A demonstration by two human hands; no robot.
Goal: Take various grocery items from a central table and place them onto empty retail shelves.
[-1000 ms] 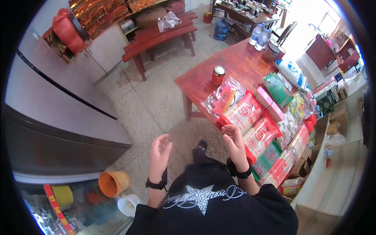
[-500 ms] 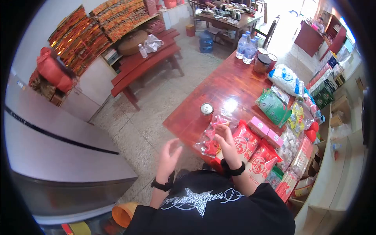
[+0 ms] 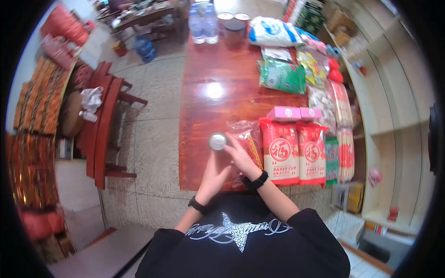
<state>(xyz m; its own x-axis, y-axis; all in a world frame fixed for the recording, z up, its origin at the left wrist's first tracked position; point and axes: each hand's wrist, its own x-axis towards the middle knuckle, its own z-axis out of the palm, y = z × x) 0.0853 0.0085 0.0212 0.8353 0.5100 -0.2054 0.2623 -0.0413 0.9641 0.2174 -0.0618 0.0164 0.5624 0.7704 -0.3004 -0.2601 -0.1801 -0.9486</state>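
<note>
A small drink can (image 3: pixel 217 141) shows its silvery lid near the front left of the red wooden table (image 3: pixel 199 116). My right hand (image 3: pixel 242 159) is at the can's right side, thumb and forefinger closed around its rim. Just below the can is my left hand (image 3: pixel 214 176), its fingers stretched up to the near side and its thumb spread apart; the lid overlaps those fingertips. Beside my right hand lies a clear-wrapped red packet (image 3: pixel 251 146). To its right are two red-and-cream packs of paper cups (image 3: pixel 281 155).
Pink boxes (image 3: pixel 283 113) stand behind the cup packs, with a green bag (image 3: pixel 282 76) farther back. Water bottles (image 3: pixel 204 25) and dark-lidded jars (image 3: pixel 234 30) are at the far end. A red bench (image 3: pixel 99 139) is left; shelves (image 3: pixel 380 116) line the right.
The view has swung round to face along the table. My hands, open and apart in the air before, have come together at the can.
</note>
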